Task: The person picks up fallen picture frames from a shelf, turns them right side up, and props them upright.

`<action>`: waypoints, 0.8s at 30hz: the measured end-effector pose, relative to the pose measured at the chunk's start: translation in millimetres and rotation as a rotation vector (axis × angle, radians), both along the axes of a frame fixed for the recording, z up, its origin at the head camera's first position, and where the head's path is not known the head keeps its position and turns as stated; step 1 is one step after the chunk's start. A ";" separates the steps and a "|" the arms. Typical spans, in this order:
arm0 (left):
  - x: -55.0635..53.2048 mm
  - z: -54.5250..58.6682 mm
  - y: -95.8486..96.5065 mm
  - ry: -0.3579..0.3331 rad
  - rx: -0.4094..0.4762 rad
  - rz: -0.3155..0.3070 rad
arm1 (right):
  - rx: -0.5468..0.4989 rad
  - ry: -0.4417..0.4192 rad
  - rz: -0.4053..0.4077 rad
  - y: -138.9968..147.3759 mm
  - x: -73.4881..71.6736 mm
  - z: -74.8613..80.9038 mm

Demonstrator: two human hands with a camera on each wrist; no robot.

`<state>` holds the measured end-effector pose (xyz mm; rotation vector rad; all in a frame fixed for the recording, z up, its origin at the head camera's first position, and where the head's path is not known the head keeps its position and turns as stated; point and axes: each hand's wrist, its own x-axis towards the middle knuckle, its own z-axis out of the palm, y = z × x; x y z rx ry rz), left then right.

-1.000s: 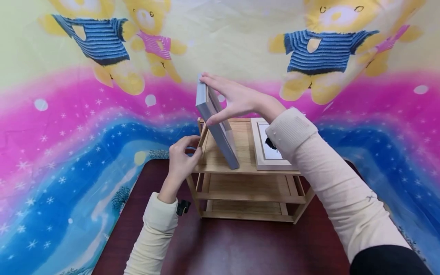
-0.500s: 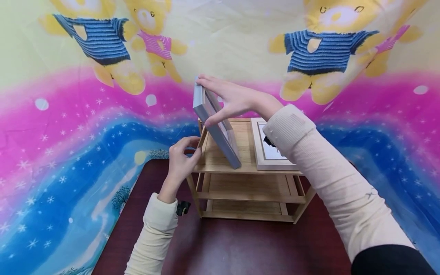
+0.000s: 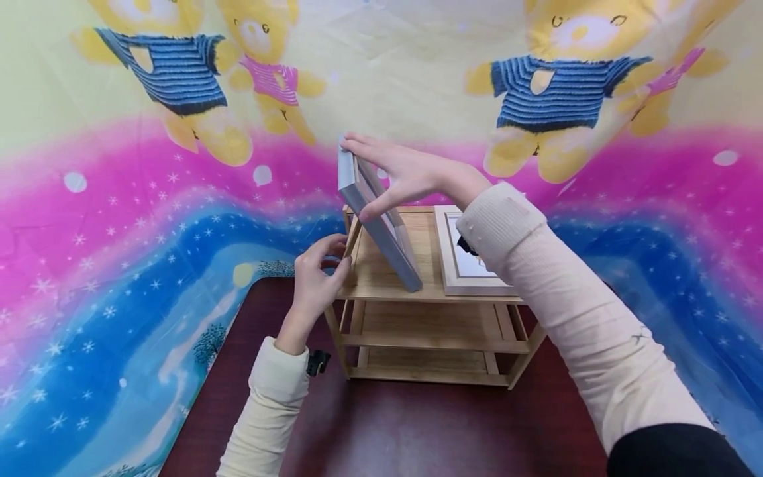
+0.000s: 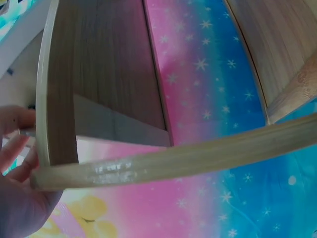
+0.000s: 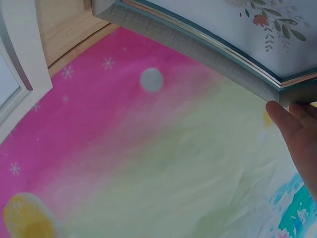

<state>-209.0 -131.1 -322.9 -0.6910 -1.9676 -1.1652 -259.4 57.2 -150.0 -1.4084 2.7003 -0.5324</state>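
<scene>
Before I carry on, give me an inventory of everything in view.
Grey picture frame: one, grey, tilted over the rack's top shelf
Floral picture: one, white with orange and green, inside the grey frame
White picture frame: one, white, flat on the top shelf's right side
Three-tier rack: one, light wood, on the table
Table: one, dark red-brown, under the rack
Bear-print backdrop: one, multicoloured, behind and around the table
Wrist devices: two, black, one at each cuff
Sleeves: two, cream, right one black near the elbow
Left hand: one, bare, gripping the rack's left rail
Right hand: one, bare, holding the grey frame
</scene>
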 end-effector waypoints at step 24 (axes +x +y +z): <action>1.2 -2.8 2.0 0.035 -0.032 0.033 | -0.438 0.054 -0.149 3.6 35.9 -34.7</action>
